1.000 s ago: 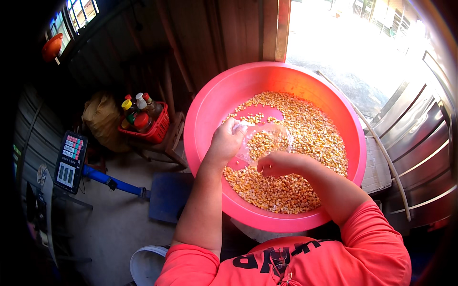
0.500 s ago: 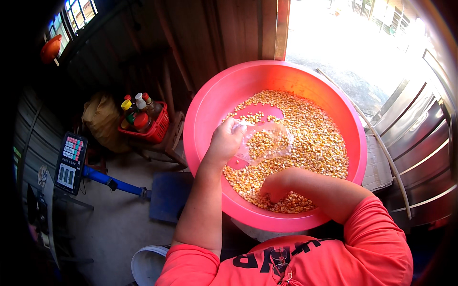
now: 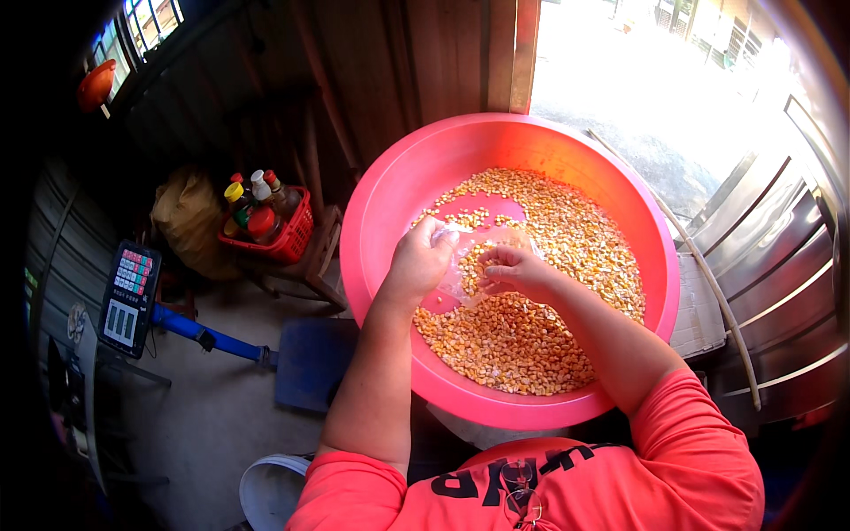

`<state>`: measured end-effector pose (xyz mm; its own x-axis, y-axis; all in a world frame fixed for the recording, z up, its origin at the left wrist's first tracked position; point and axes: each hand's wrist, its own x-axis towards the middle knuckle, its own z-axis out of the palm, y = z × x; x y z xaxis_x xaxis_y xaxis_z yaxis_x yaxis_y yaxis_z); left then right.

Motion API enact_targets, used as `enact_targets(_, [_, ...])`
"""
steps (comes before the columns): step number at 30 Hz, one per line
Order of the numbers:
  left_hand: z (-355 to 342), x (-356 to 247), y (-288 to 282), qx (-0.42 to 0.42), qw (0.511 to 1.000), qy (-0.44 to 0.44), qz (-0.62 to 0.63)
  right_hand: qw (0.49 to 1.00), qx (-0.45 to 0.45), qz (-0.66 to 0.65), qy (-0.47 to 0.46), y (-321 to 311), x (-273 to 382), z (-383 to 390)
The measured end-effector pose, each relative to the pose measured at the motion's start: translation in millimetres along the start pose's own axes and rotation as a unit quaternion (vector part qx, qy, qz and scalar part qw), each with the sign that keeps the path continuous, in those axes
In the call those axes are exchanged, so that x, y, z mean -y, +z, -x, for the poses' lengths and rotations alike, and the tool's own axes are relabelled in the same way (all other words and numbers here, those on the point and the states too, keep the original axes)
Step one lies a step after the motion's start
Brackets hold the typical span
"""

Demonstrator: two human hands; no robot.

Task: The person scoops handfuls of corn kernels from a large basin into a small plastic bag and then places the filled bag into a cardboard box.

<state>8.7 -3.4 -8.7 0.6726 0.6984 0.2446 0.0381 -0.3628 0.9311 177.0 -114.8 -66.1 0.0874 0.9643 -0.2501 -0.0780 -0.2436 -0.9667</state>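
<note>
L hand [image 3: 420, 259] pinched, thumb uppermost, forearm fwd; R hand [image 3: 518, 271] near L, fingers bent, slightly apart, forearm angled inwd.

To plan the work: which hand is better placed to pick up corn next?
Probably the right hand: it is above the corn, while the left hand holds the clear bag.
</note>
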Motion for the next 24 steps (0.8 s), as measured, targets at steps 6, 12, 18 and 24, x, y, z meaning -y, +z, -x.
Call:
enact_targets(6, [1,-4,-1,0.001,1.000,-0.001,0.004,0.978,-0.073,0.137,-0.139,-13,-7,-3])
enact_targets(12, [2,-1,-3,-0.005,1.000,-0.005,0.005,0.972,0.060,0.226,0.015,-1,24,14])
enact_targets(18, [0,-3,-3,0.003,0.999,-0.035,-0.001,0.793,0.271,0.543,0.049,36,0,25])
enact_targets(24, [0,-1,-4,0.007,1.000,-0.027,0.002,0.745,0.388,0.537,0.076,57,-16,28])
